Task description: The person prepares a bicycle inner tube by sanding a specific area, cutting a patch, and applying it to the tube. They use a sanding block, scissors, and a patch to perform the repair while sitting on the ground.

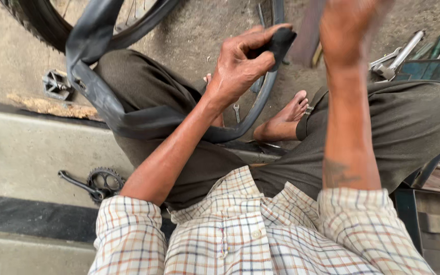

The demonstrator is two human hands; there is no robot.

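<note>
Trainee: Crankset (98,183) with its chainring lies on the concrete step at far left, and a pedal (56,84) lies above it on the ground. Are they part of this step?

Instructor: No. Both lie well apart from the hands. Attend to the inner tube (105,97). It loops from the tyre (42,23) at top left, drapes over the left thigh, and runs across the lap to the left hand (238,66).

Trainee: How is the left hand set?

Instructor: Thumb and fingers are closed together, pinching a folded section of the black rubber at the fingertips. The pinch is firm and close to the fold, which I judge correct: a short grip keeps the rubber taut enough to feel or see a fault.

Trainee: And the right hand (350,28)?

Instructor: It is raised beside the left, blurred and partly cut off by the frame edge. Whether its fingers are apart or closed cannot be told, and no contact with the tube is visible.

Trainee: What makes the step go well?

Instructor: In my judgement: keep the slack resting on the thigh so the tube does not drag across the gritty floor; feed the rubber through the pinch a short length at a time; avoid twisting it. Keep it away from the wrenches (395,58) at right and the small spanner (237,113) near the bare foot (283,122), since metal edges could nick the rubber.
</note>
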